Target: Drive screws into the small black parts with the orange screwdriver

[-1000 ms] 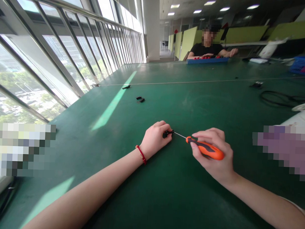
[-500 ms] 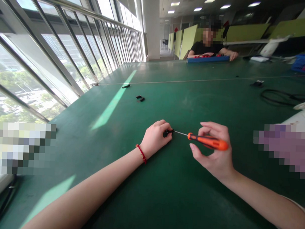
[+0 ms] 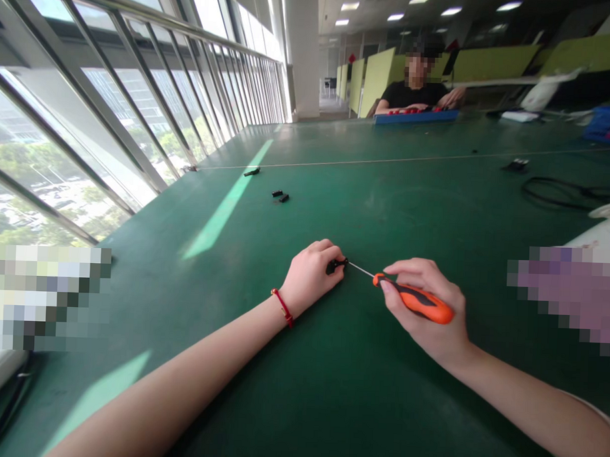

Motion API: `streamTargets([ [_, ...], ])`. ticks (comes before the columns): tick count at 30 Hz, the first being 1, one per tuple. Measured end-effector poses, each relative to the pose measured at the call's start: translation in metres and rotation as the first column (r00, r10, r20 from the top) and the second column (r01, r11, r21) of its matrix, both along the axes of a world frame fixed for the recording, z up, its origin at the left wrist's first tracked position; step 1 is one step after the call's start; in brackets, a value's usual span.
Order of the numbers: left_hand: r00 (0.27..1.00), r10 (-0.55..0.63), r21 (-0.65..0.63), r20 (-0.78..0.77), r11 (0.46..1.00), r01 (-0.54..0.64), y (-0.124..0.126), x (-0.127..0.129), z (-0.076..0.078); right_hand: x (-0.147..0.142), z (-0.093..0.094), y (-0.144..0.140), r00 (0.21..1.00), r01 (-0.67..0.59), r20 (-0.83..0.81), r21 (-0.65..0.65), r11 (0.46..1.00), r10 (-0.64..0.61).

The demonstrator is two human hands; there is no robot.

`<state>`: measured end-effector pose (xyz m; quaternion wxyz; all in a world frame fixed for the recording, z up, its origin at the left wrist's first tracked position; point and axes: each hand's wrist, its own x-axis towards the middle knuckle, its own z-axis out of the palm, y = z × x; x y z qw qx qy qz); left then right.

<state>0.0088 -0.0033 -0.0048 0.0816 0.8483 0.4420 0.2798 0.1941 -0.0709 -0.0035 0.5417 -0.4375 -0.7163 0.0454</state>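
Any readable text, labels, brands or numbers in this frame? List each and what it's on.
None readable.
Orange screwdriver in the right hand: no marking shows on its handle.
Small black part at the left hand: no marking shows.
Blue tray by the far person: nothing legible.

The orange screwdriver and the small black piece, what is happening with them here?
A person's right hand holds an orange screwdriver with its thin shaft pointed at a small black part. The left hand pins that part on the green table. The tip meets the part. Far across the table, another person sits with hands at a blue tray.
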Motion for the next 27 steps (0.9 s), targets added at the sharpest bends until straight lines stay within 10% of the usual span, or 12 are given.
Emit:
streamTargets([
  [27,1.000,0.013,0.008,-0.026,1.000,-0.012,-0.0015,0.0011,0.0014,-0.0009,0.0030,0.0005,0.999,-0.031,-0.020,-0.030,0.999,0.030],
])
